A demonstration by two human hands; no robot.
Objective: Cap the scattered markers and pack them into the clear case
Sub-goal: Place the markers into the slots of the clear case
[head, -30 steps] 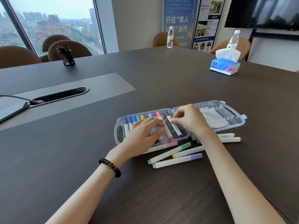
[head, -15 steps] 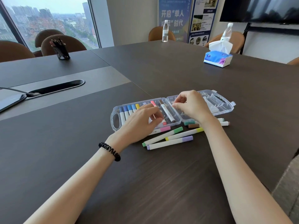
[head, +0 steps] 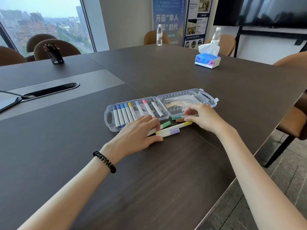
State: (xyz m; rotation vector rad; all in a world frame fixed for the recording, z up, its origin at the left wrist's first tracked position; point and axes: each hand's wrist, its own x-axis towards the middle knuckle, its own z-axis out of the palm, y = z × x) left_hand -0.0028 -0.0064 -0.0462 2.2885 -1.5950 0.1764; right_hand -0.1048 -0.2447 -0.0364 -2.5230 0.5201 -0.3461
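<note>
The clear case (head: 108, 119) lies open on the dark table, its left half holding several capped markers (head: 123, 113) side by side; the lid half (head: 206, 97) lies to the right. In front of it lie loose markers: a green-capped one (head: 165, 125), a yellow-capped one (head: 180, 125), a purple-capped one (head: 172, 132), a teal-capped one (head: 176, 117) and a brown-capped one (head: 180, 120). My left hand (head: 137, 135) rests flat over the left ends of the loose markers, fingers spread. My right hand (head: 202, 117) has its fingertips on the teal and brown markers; whether it grips one I cannot tell.
A tissue box (head: 207, 59) and two water bottles (head: 159, 35) stand at the far side. A black pen holder (head: 54, 54) stands far left, with a cable slot (head: 53, 89) in the table. The table edge (head: 259, 146) runs close on my right, chairs beyond.
Both hands have left the case and come down onto the loose markers in front of it. The markers in the case now lie uncovered. The camera has shifted.
</note>
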